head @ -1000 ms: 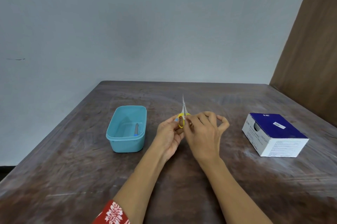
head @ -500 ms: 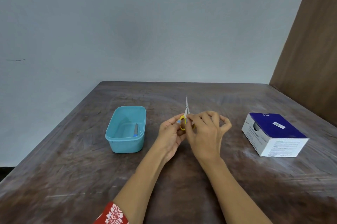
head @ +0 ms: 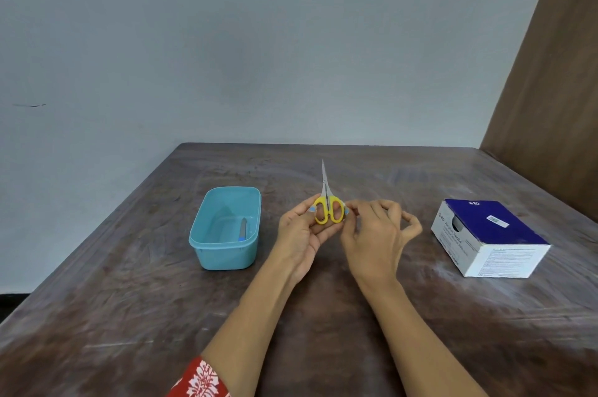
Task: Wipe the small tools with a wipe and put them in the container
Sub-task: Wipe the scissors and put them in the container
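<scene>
Turning the scissors [head: 327, 210] flat-on, my left hand [head: 299, 236] now grips their handles; my right hand [head: 377, 235] pinches the wipe [head: 346, 211] against one loop; container [head: 207, 244] waits left.

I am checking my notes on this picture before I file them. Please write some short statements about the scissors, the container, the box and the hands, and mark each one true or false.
1. The left hand holds the yellow-handled scissors with the blades pointing up and away from the person. True.
2. The scissors already lie in the blue container. False: they are held above the table, to the right of the container.
3. A small tool with a blue end lies inside the container. True.
4. The blue and white box stands to the left of the container. False: it is at the right side of the table.
5. The right hand rests flat on the box. False: its fingers are at the scissors' handle.
</scene>
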The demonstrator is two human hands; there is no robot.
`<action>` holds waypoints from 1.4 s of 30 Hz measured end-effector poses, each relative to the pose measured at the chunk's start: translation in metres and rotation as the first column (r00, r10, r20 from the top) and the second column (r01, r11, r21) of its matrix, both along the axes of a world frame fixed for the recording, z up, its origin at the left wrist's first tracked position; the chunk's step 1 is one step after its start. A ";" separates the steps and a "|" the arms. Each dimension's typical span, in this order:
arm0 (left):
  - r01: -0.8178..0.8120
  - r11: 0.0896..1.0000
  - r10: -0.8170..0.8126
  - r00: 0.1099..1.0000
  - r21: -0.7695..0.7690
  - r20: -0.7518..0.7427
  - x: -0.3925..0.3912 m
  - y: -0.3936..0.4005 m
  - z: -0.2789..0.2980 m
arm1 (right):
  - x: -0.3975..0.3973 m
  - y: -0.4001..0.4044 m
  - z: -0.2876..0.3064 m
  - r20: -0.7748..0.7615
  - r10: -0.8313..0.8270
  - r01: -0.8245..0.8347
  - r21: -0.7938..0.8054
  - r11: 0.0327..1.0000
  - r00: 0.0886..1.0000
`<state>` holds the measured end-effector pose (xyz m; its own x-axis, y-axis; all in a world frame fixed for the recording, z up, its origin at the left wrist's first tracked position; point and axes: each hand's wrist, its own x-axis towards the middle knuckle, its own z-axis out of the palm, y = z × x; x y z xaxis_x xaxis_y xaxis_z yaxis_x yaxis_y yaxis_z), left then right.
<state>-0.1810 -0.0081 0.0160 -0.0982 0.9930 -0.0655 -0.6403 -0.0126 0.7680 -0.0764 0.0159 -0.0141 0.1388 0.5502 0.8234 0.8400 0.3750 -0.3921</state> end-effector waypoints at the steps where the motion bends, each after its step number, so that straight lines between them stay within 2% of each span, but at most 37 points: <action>1: -0.004 1.000 0.004 1.000 0.001 -0.010 0.000 0.000 0.000 | -0.001 0.000 0.000 -0.009 -0.001 0.001 0.011 1.000 1.000; 4: 0.018 1.000 -0.018 0.999 0.007 -0.048 0.002 -0.003 0.001 | 0.000 0.000 0.001 -0.024 -0.006 0.007 0.049 0.999 1.000; 9: 0.045 0.998 -0.048 0.995 -0.034 -0.083 0.004 -0.005 0.002 | 0.001 0.002 0.000 0.091 0.031 -0.036 0.054 0.998 0.995; 15: -0.003 1.000 0.003 1.000 -0.007 0.012 0.000 -0.001 0.000 | 0.000 -0.002 0.001 0.026 0.034 -0.034 -0.008 0.999 0.999; 20: -0.038 0.999 0.040 0.997 -0.029 0.063 -0.001 -0.001 0.002 | -0.004 -0.005 0.001 0.071 0.083 -0.082 -0.020 0.996 0.994; 24: -0.059 0.998 0.060 0.997 -0.025 0.045 -0.002 -0.001 0.001 | -0.003 -0.006 0.003 0.081 0.171 -0.172 0.001 0.985 0.982; 27: -0.068 0.997 0.067 0.997 -0.034 -0.036 -0.001 0.000 -0.001 | -0.004 -0.007 0.004 0.074 0.191 -0.195 0.040 0.980 0.979; 32: 0.043 0.998 -0.048 0.988 -0.037 -0.150 0.003 0.000 -0.003 | -0.001 -0.003 0.003 0.072 0.056 -0.062 0.086 0.994 0.996; 35: 0.046 0.999 -0.046 0.966 -0.006 -0.256 0.005 0.001 -0.008 | 0.000 -0.001 0.001 0.085 0.027 -0.034 0.087 0.996 0.996; 39: 0.041 0.998 -0.018 0.880 0.038 -0.474 0.008 -0.003 -0.011 | 0.001 0.001 0.001 0.056 -0.012 0.007 0.086 0.996 0.998; 42: 0.055 0.996 0.000 0.775 0.067 -0.632 0.007 -0.002 -0.013 | 0.004 0.002 0.002 0.032 -0.024 0.021 0.083 0.996 0.999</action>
<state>-0.1737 -0.0103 0.0031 -0.0626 0.9950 0.0785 -0.0134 -0.0795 0.9967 -0.0729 0.0182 -0.0122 0.1223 0.4771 0.8703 0.8604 0.3861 -0.3326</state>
